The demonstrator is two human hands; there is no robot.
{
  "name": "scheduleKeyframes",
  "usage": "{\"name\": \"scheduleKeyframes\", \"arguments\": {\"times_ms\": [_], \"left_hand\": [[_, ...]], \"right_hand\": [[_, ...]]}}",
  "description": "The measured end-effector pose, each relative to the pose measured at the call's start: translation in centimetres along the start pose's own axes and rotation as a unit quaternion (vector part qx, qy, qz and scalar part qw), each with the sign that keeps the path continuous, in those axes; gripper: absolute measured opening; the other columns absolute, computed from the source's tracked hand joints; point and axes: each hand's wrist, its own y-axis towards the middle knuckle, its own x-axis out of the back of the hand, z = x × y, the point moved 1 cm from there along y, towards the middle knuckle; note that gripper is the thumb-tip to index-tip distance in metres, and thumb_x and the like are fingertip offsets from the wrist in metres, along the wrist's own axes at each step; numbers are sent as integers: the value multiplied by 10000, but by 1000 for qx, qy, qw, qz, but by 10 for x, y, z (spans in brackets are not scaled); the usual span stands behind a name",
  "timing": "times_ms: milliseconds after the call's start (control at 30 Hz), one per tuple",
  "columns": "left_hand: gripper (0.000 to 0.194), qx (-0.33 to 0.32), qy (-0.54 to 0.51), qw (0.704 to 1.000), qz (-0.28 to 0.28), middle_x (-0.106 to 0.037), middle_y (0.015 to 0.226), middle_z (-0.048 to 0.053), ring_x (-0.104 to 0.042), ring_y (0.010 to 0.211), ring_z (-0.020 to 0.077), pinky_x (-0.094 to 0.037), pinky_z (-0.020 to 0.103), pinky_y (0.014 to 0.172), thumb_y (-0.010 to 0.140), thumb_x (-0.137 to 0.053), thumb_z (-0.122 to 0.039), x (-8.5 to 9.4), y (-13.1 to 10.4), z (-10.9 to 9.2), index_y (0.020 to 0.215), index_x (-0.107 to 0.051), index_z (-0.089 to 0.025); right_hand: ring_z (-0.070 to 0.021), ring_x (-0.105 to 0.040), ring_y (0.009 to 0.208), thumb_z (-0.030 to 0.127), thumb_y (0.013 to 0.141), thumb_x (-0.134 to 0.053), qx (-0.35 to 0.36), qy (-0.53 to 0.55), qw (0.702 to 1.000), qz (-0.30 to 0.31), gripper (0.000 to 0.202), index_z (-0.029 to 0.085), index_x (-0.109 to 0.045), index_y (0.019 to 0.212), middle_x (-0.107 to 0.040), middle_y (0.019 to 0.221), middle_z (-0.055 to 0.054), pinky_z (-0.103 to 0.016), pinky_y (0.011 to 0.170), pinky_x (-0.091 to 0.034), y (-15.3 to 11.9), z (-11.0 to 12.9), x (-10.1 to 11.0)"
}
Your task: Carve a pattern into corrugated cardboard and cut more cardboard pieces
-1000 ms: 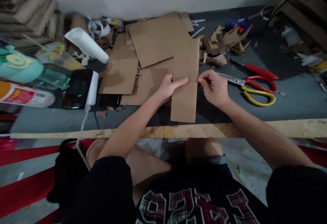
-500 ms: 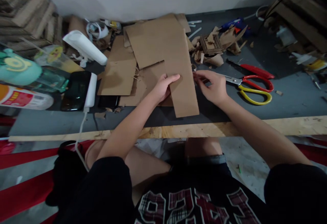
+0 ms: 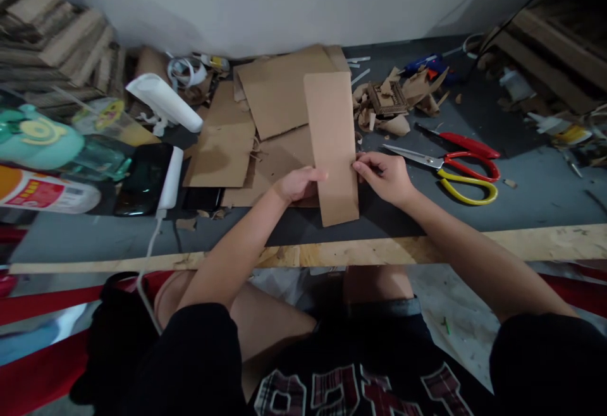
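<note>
A long cardboard strip (image 3: 334, 144) slants over the workbench, its near end close to the front edge. My left hand (image 3: 303, 185) is closed on the strip's left side, thumb on top and the other fingers hidden beneath. At the right edge of the strip, my right hand (image 3: 385, 177) pinches with thumb and forefinger; anything small between those fingertips cannot be made out. Beyond and left of the strip lie larger cardboard sheets (image 3: 279, 97). Scissors (image 3: 441, 164) with one red and one yellow handle rest open just right of my right hand.
A red-handled cutter (image 3: 469, 144) lies behind the scissors. Torn cardboard scraps (image 3: 420, 90) surround a small corrugated piece (image 3: 387, 98). At the left are bottles (image 3: 52, 189), a black phone (image 3: 145, 179) and a white corded device (image 3: 171, 179). Cardboard stacks (image 3: 71, 36) stand at both sides.
The strip has turned and shifted slightly left, so its left edge now shows against the sheets behind. My right hand's fingertips have come onto its right edge. The view has tilted slightly.
</note>
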Motion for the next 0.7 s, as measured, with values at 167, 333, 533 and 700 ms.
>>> {"name": "scheduleKeyframes", "arguments": {"times_ms": [167, 333, 533, 700], "left_hand": [[628, 39, -34, 998, 30, -800, 1011, 127, -711, 1189, 366, -580, 511, 1006, 629, -759, -720, -2, 2, 0, 992, -761, -207], [588, 65, -77, 995, 21, -793, 1154, 153, -715, 1197, 364, -561, 507, 1045, 767, -763, -596, -6, -1, -5, 1173, -743, -172], [565, 52, -66, 996, 25, -806, 1103, 167, -756, 1094, 373, -603, 485, 965, 728, -818, -565, -11, 1, -2, 1081, -776, -126], [529, 41, -33, 998, -30, -817, 996, 174, -790, 943, 352, -631, 428, 825, 734, -791, -590, -10, 1, -4, 956, -793, -109]], "right_hand": [[-128, -525, 503, 715, 921, -578, -9, 10, 1000, -10, 573, 211, -644, 655, -568, 509, 3, -285, 521, -380, -3, 2, -1], [-104, -504, 449, 698, 959, -544, -33, 89, 989, -111, 536, 217, -623, 737, -550, 524, 27, -267, 474, -377, -2, -2, 1], [-83, -491, 433, 598, 912, -679, 14, 121, 989, -78, 383, 215, -673, 909, -609, 589, 35, -244, 435, -342, 1, -8, 0], [-76, -456, 444, 450, 934, -691, 54, 93, 990, -88, 255, 213, -714, 1027, -566, 546, 59, -249, 480, -342, -5, -3, -2]]}}
